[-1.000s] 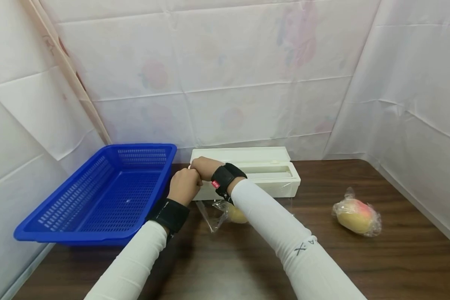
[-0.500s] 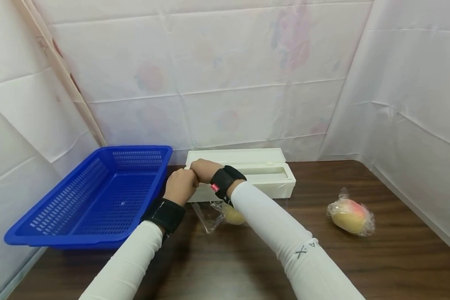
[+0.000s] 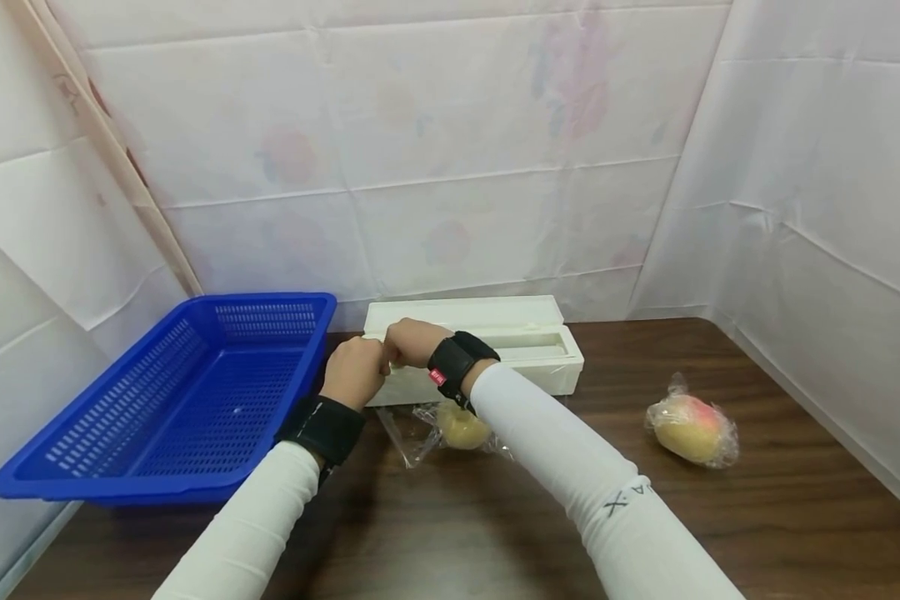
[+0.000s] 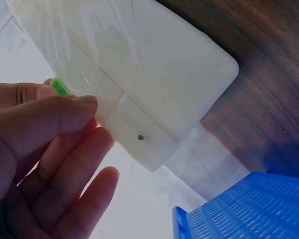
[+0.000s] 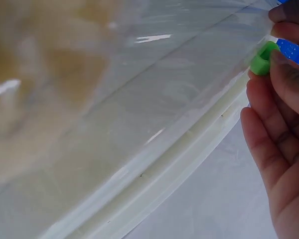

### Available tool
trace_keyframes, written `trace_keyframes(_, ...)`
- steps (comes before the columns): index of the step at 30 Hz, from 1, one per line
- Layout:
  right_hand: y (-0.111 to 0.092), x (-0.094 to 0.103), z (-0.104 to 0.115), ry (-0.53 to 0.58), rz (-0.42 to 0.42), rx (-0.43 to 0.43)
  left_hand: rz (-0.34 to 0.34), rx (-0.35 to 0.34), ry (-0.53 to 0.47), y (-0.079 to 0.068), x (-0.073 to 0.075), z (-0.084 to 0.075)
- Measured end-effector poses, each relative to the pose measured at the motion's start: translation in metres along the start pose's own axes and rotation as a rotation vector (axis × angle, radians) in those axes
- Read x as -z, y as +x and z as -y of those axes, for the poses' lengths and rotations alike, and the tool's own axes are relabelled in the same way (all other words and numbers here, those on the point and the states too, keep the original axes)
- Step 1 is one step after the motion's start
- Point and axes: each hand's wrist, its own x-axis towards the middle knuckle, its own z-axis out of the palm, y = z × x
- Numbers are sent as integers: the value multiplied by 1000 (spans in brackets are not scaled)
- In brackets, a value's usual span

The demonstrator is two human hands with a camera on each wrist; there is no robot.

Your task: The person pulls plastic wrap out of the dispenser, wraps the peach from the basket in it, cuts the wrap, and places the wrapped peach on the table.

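A white cling film dispenser lies with its lid raised at the back of the table. My right hand pinches a small green slide cutter on its front edge, near the left end. Close beside it, my left hand pinches clear cling film at the dispenser's left corner, thumb against forefinger. Film hangs down the front over a yellow fruit, apparently a mango, which lies just before the dispenser, partly behind my right arm.
A blue slotted basket stands left of the dispenser. To the right lies a yellow and pink fruit wrapped in film. White sheeting encloses the back and sides of the wooden table.
My right hand has shifted slightly right along the dispenser, away from my left hand. The left hand keeps to the left corner. The head view has turned a little to the right.
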Motion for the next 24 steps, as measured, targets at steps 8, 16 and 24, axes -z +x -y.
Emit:
trace_keyframes(8,-2,-5,-9,-13,-8,27,-3,-2,-20,-1,0,0)
trace_keyframes(16,-15,2,-14,16,31,3,18,2,-9,2,0,-4)
trace_keyframes(24,-27,6,-25,-5,53,12,47,15,-9,5,0,-6)
